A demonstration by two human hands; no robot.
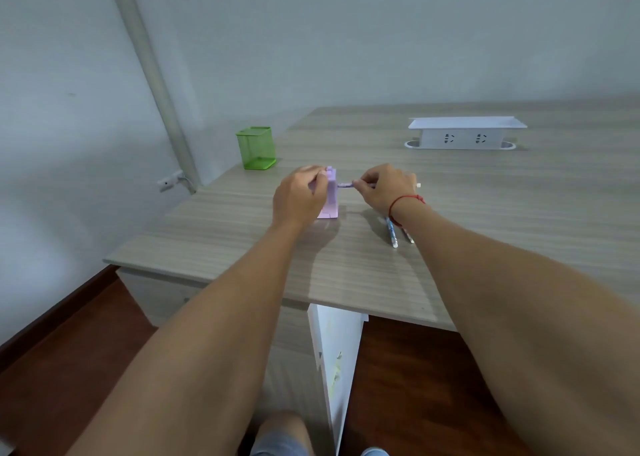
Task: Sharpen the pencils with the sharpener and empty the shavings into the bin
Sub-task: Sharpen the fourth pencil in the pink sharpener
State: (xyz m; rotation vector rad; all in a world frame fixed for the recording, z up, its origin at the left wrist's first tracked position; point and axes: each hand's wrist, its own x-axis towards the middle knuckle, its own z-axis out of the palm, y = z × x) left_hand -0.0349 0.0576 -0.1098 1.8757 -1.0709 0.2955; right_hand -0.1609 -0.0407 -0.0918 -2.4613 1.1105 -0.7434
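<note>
The forearms (207, 317) are pointing toward 12 o'clock, the left hand (299, 195) gripping the sharpener (331, 197) on the table (485, 230), the right hand (384, 187) pinching a pencil (345, 185) entering it from 3 o'clock.

Open desk (519, 220) front and right. Obstacles: sharpener (331, 197) centre, loose pencils (392, 231) near it, green mesh pot (256, 147) back-left, socket box (460, 138) back-right.
</note>
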